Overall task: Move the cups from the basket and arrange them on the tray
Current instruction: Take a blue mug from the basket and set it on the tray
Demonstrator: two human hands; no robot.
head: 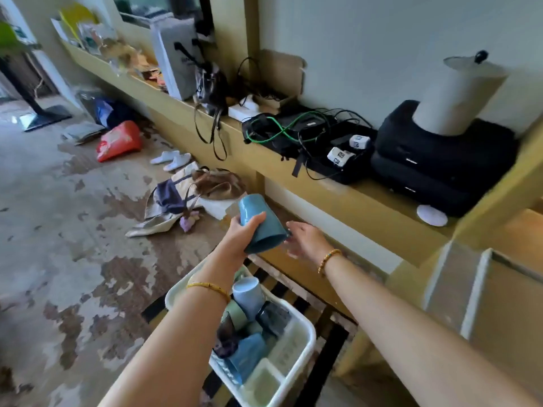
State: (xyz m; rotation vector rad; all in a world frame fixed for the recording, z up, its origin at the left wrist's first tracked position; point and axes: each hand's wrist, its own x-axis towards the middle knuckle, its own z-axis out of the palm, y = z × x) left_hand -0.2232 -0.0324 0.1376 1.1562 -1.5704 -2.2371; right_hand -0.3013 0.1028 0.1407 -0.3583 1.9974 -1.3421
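floor (58,215) showing worn patches at 9 o'clock | left grip (239,237) grasping teal cup (260,227) | right grip (305,240) hanging released | basket (305,345) sitting at 6 o'clock

Both bare arms reach forward. The left hand (239,235) has its fingers curled in a grip; the right hand (305,239), blurred, seems open with fingers relaxed.

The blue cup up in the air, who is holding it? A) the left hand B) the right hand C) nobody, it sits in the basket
A: the left hand has its fingers curled round the blue cup, above the white basket, while the right hand is open beside it.
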